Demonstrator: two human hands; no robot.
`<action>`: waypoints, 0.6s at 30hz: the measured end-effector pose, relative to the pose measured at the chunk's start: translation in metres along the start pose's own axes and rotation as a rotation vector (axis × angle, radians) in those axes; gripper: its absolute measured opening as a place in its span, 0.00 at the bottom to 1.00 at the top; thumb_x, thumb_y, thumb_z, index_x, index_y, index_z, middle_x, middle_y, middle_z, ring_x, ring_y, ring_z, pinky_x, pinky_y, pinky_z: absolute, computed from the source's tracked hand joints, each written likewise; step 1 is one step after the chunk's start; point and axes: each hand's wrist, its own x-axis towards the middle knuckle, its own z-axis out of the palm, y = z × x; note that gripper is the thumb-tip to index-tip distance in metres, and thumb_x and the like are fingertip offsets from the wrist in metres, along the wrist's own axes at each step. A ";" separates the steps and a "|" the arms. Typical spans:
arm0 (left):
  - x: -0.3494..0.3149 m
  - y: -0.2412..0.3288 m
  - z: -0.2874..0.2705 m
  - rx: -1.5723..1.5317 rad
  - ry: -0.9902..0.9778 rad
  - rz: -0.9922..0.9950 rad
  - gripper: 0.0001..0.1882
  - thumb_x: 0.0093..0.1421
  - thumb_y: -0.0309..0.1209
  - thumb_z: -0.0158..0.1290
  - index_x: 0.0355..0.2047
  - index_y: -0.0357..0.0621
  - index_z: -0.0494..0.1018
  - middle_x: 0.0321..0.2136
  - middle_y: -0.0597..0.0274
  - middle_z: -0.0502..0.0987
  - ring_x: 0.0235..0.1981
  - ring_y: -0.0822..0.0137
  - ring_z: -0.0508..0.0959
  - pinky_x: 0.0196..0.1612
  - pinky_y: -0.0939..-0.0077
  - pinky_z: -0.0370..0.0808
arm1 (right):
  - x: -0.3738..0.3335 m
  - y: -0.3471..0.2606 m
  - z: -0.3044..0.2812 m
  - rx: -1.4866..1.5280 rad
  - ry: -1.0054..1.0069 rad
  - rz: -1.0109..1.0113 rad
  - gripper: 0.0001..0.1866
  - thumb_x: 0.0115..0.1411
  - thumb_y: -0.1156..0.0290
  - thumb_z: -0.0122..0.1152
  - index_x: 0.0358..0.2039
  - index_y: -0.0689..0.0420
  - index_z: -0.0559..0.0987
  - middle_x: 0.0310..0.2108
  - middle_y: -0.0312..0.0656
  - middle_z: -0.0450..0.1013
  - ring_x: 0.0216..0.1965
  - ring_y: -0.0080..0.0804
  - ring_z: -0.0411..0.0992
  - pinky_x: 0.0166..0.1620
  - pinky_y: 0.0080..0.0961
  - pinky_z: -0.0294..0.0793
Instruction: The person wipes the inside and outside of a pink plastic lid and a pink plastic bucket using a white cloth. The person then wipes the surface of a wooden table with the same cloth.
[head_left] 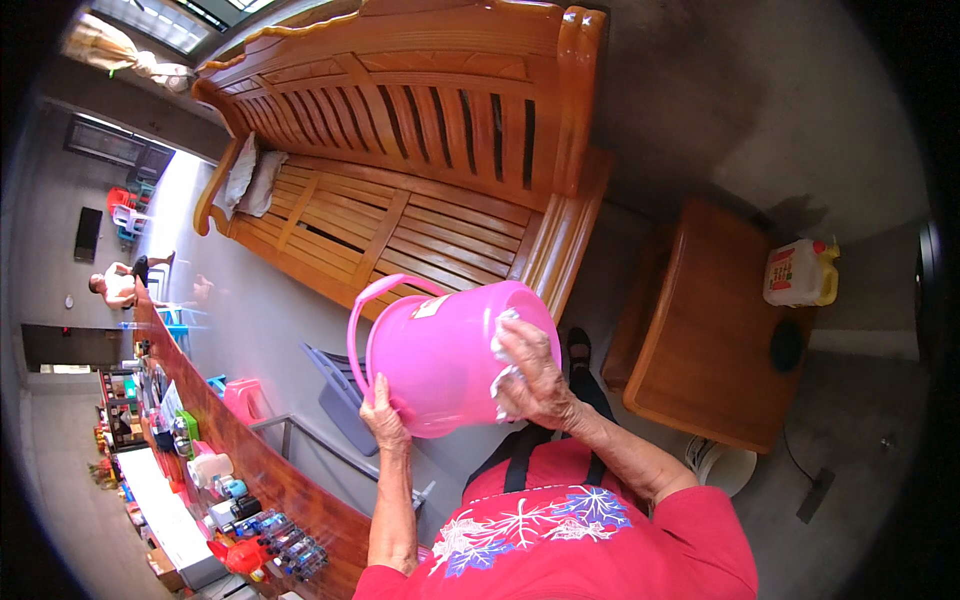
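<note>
From my remote station, I see the pink bucket (445, 350) at the centre of the frame, held tipped on its side in the air, its handle (354, 335) looping toward the left of the frame. The left hand (388, 420) grips the bucket's edge at its lower left; the thumb shows, but I cannot tell exactly how the other fingers close. The right hand (540, 380) bunches a white cloth (500, 345) against the bucket's wall, near the end toward the right of the frame.

The step looks to me like wiping. To do it well, I would spread the cloth flat under the fingers, press evenly and follow the curve in overlapping strokes. The left grip should stay firm, since the smooth plastic could twist under one-sided pressure, and I would turn the bucket rather than overreach. I would also mind the loose handle and the wooden bench (440, 215) just beyond, so neither gets knocked.
</note>
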 end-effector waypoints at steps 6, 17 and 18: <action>-0.013 0.016 -0.035 -0.265 -0.092 -0.083 0.15 0.62 0.35 0.51 0.42 0.35 0.73 0.37 0.59 0.77 0.37 0.67 0.77 0.43 0.71 0.74 | 0.058 -0.009 0.014 0.056 -0.060 -0.152 0.28 0.48 0.75 0.59 0.52 0.62 0.67 0.52 0.53 0.62 0.52 0.51 0.60 0.56 0.42 0.60; -0.026 0.000 -0.062 -0.468 -0.021 -0.062 0.15 0.63 0.37 0.50 0.42 0.37 0.72 0.39 0.59 0.76 0.39 0.66 0.76 0.45 0.70 0.73 | 0.029 -0.024 0.005 -0.365 -0.076 -0.258 0.20 0.53 0.74 0.58 0.47 0.63 0.71 0.50 0.54 0.64 0.54 0.49 0.62 0.55 0.40 0.62; -0.027 0.002 -0.062 -0.462 -0.017 -0.058 0.15 0.63 0.37 0.50 0.42 0.37 0.72 0.38 0.59 0.77 0.38 0.66 0.76 0.44 0.71 0.73 | 0.033 -0.046 0.001 -0.322 -0.042 -0.201 0.19 0.50 0.78 0.59 0.44 0.62 0.71 0.48 0.54 0.66 0.52 0.47 0.64 0.52 0.39 0.65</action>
